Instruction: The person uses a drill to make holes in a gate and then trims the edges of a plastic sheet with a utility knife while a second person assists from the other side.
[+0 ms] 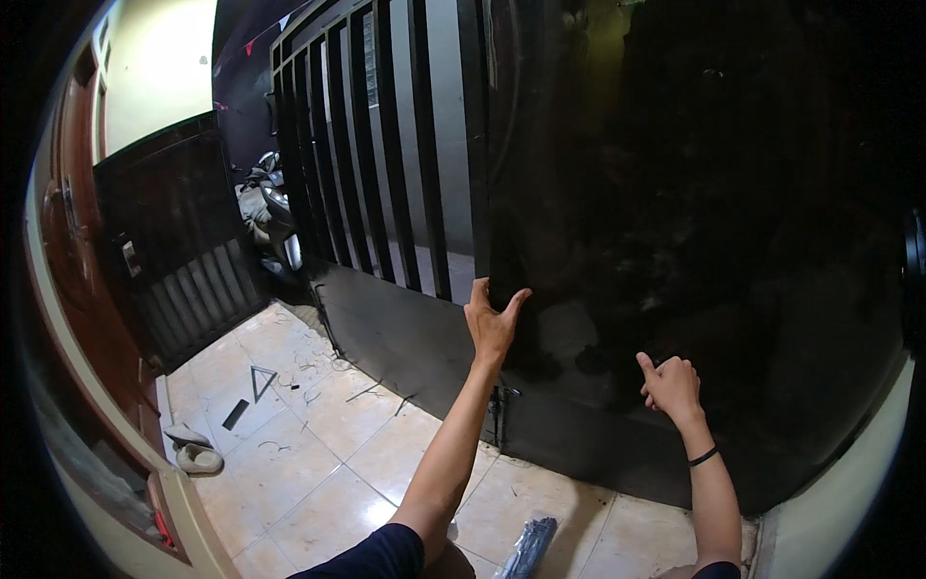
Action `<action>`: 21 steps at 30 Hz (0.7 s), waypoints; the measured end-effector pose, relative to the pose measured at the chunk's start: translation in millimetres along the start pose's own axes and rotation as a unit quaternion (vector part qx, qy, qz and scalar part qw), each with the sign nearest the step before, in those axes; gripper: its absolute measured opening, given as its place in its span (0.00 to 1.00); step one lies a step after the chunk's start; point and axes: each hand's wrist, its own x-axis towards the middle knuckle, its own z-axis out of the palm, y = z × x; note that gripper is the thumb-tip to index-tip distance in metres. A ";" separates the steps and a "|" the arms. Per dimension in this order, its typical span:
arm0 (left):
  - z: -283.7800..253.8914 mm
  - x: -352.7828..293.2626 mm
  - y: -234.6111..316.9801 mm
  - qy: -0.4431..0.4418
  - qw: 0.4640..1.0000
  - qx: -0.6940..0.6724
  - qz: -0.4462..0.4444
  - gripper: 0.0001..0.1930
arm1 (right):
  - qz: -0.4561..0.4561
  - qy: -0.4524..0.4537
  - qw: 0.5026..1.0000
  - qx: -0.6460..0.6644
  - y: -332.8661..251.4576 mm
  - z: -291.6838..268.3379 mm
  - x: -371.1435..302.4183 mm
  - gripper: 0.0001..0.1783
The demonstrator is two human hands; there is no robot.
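Note:
A black metal gate (400, 314) stands in front of me, with upright bars above a solid lower part. My left hand (492, 323) is at the seam where the barred section meets a dark solid panel (675, 193). Its thumb and fingers are spread apart, and the fingertips seem to rest on the frame. Lower on the right, close to the solid panel, my right hand (672, 386) has its fingers curled in and the thumb raised. Whatever those fingers may hold is hidden against the dark surface. A dark band circles the right wrist.
Pale floor tiles (289, 473) carry a triangular metal piece (261, 382), a dark flat bar (234, 414), scattered wire bits and a pair of shoes (198, 458). A plastic-wrapped bundle (531, 548) lies near me. Behind the gate stands a motorcycle (275, 207); a brown door (82, 207) is at left.

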 end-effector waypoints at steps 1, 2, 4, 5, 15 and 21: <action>3.9 0.0 -10.4 0.013 1.000 0.013 -0.016 0.32 | 0.006 -0.006 1.000 0.002 -2.5 -0.3 -0.5 0.43; 16.1 -7.3 4.2 0.011 0.993 0.109 -0.050 0.35 | 0.014 0.003 1.000 -0.007 9.3 -3.0 1.2 0.44; 9.6 0.2 -2.9 -0.031 0.989 0.030 -0.140 0.39 | 0.009 0.002 1.000 0.000 6.4 -1.8 0.4 0.44; 1.7 4.7 -0.6 -0.054 0.979 0.013 -0.197 0.40 | 0.004 0.003 1.000 0.001 6.5 1.9 1.3 0.44; 29.1 -13.9 42.2 -0.005 0.970 0.168 0.174 0.37 | 0.051 -0.002 0.998 -0.026 -1.8 -2.8 0.5 0.42; 84.9 -61.0 66.5 -0.080 0.979 0.131 0.132 0.40 | 0.062 0.024 0.994 -0.085 -8.5 4.5 2.3 0.42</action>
